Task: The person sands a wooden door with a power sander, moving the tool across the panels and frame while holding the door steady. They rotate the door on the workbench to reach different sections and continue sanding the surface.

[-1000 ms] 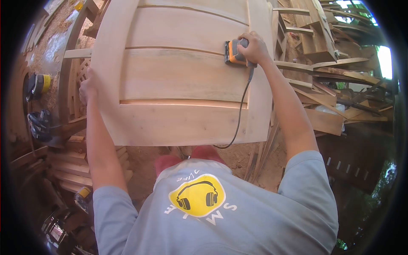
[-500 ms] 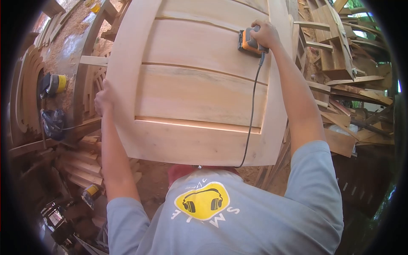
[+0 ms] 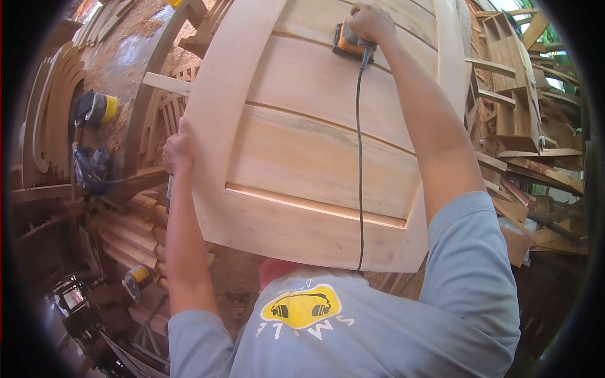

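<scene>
A pale wooden panel door [image 3: 328, 157] lies in front of me, its near end close to my shirt. My right hand [image 3: 372, 25] is wrapped over an orange and black electric sander [image 3: 353, 43], which rests on the door's upper panels. From the sander a dark cord [image 3: 360, 145] runs down across the door to its near edge. On the left, my left hand [image 3: 179, 151] grips the door's side edge, thumb on top and fingers curled round; the fingertips are partly hidden.
Wooden supports stick out beside the door, one at left [image 3: 167, 83]. A bench with shavings [image 3: 129, 57] holds a yellow-banded roll [image 3: 104, 108] and a dark plastic bag [image 3: 92, 167]. Curved wooden pieces [image 3: 53, 113] stand far left. Scrap boards [image 3: 542, 170] and a wooden frame [image 3: 507, 94] crowd the right.
The sander in my right hand has shifted left and farther up the door. My left hand keeps its hold on the edge. The whole view has turned and shifted somewhat.
</scene>
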### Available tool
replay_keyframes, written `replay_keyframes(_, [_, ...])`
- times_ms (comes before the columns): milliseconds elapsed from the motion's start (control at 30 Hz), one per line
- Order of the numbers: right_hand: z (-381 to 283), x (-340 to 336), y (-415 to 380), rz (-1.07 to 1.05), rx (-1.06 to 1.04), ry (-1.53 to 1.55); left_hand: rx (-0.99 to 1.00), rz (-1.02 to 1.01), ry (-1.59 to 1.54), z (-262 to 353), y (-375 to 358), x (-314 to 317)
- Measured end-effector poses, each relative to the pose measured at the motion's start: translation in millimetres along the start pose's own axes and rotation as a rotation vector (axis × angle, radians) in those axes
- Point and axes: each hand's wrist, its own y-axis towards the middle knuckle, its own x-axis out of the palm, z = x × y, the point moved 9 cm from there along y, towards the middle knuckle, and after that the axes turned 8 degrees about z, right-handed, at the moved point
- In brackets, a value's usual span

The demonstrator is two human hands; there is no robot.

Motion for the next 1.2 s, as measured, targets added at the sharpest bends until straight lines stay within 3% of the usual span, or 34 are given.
replay_keyframes(433, [-120, 24, 43, 0.036, -0.108, -0.088, -0.019, -0.047, -0.031, -2, 1, 3])
replay_keyframes(533, [-128, 23, 44, 0.011, -0.068, -0.049, -0.024, -0.049, -0.032, -2, 0, 2])
replay_keyframes(733, [-151, 24, 43, 0.045, -0.179, -0.041, -0.011, -0.047, -0.045, -1, 1, 2])
replay_keyframes(833, [-148, 22, 44, 0.053, -0.067, -0.051, -0.005, -0.036, -0.058, 0, -2, 0])
replay_keyframes(1133, [-153, 17, 37, -0.065, -0.025, -0.022, -0.014, -0.041, -0.064, -3, 0, 2])
replay_keyframes(1200, [-150, 20, 41, 0.048, -0.074, -0.045, -0.026, -0.045, -0.057, -2, -1, 0])
